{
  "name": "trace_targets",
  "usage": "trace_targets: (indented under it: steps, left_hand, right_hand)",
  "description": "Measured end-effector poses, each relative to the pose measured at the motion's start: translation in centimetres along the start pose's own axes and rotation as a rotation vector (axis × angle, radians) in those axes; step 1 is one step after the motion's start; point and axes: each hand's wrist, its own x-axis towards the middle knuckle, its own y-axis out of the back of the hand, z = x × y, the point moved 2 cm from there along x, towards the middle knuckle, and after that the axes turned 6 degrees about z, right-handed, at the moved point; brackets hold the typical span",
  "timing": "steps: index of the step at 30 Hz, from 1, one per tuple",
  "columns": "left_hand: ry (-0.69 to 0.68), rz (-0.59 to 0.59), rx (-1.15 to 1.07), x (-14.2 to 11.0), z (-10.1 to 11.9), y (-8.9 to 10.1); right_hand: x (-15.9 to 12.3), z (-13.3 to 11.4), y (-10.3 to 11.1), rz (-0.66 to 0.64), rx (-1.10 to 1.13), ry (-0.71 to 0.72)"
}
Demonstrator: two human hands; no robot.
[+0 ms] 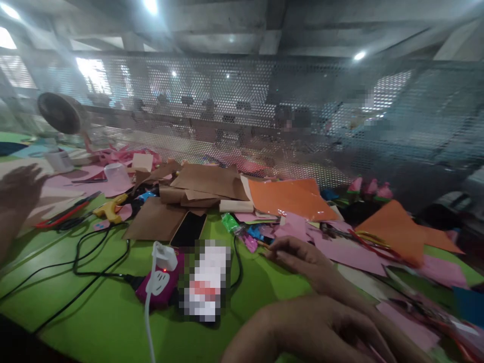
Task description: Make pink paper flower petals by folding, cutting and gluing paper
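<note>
My right hand (302, 259) reaches in from the right over the green table. Its fingers stretch leftward and lie slightly apart, beside a small bundle of pink, blue and green plastic wrap (242, 232). Nearer to me, my left hand (313, 325) crosses the bottom of the view and points right. Its fingers curl downward, and a thin pink edge shows under them; what it is I cannot make out. Just left of the hands lies a phone (209, 277) with a lit, blurred-out screen. Pink paper pieces (348, 254) spread beyond my right hand.
Another person's hand (20, 186) is at the left edge. A purple power strip (162, 282) with a white plug and cables lies in front. Beyond are a dark phone (189, 228), a yellow glue gun (111, 207), brown paper (212, 180), orange sheets (287, 196), scissors (372, 241) and a fan (60, 113).
</note>
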Motion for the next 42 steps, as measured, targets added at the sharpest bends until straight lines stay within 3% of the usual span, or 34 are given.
trace_targets:
  steps: [3, 5, 7, 10, 14, 21, 25, 28, 34, 39, 42]
  left_hand:
    - [0.029, 0.379, -0.022, 0.4, -0.8, 1.0]
    - [0.022, 0.573, -0.034, 0.4, -1.2, 1.3]
    - [0.0, 0.727, -0.014, 0.4, -1.3, 1.8]
    - [-0.058, 0.84, 0.129, 0.3, -1.4, 2.5]
    - [-0.067, 0.846, 0.236, 0.4, -2.1, 3.0]
    - [-0.029, 0.775, 0.246, 0.0, -2.4, 3.0]
    - [0.119, 0.705, 0.608, -0.6, -2.2, 3.3]
    - [0.066, 0.701, 0.789, -0.6, -1.7, 3.1]
    - [0.021, 0.757, 0.347, 0.3, -2.0, 2.5]
    - [-0.041, 0.89, 0.204, 0.6, -2.9, 2.7]
    - [-0.008, 0.931, 0.119, 0.5, -3.2, 2.7]
  right_hand:
    - [-2.1, 0.7, 4.0, 0.212, -0.005, -0.079]
    - [-4.0, 0.7, 5.8, 0.305, -0.062, -0.075]
    - [-5.7, 0.5, 6.5, 0.294, -0.103, -0.064]
    - [-7.1, 0.4, 6.4, 0.248, -0.101, -0.08]
    - [-7.2, 1.3, 5.8, 0.206, -0.135, -0.11]
    - [-7.5, 3.0, 6.8, 0.354, -0.259, -0.05]
    - [-7.8, 3.2, 7.4, 0.394, -0.264, -0.035]
    - [-8.0, 3.0, 7.2, 0.4, -0.265, -0.015]
    - [-8.5, 1.9, 5.7, 0.39, -0.258, 0.01]
    - [-8.6, 2.1, 4.8, 0.327, -0.05, -0.029]
    - [-8.6, 2.8, 4.4, 0.292, 0.084, -0.024]
